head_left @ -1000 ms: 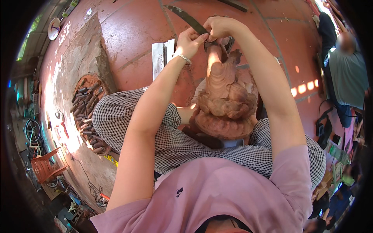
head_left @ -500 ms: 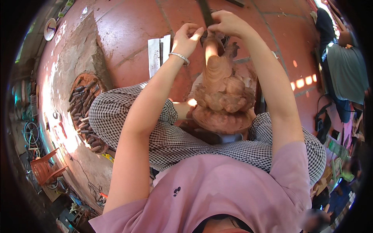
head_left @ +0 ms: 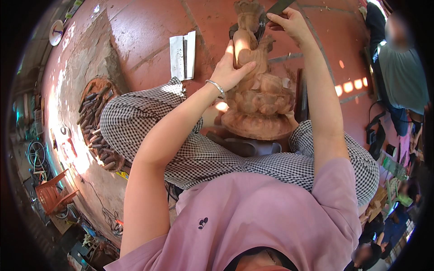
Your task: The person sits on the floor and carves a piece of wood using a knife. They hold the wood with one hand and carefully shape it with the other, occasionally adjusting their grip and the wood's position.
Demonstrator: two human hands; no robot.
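A carved reddish-brown statue [head_left: 266, 86] of a figure on a lotus-like base stands between my legs, its head toward the far edge. My left hand [head_left: 231, 70] grips its side, thumb across the torso and fingers stretched along the upper body. Beyond the statue's right shoulder, my right hand [head_left: 291, 26] pinches a dark, flat strip [head_left: 279, 5] between thumb and fingers. The strip sits beside the statue's head, apart from it as far as I can see. Its material cannot be told.
Two pale flat strips [head_left: 182, 56] lie on the red tiles left of the statue. Many wooden-handled tools [head_left: 97, 117] fill a round holder by my left knee. A red plastic chair [head_left: 53, 192] is at the far left. Another person [head_left: 402, 74] sits at the right.
My left hand has let go near the statue's head and come down onto its side. My right hand has moved right with the dark strip. The statue's head now shows.
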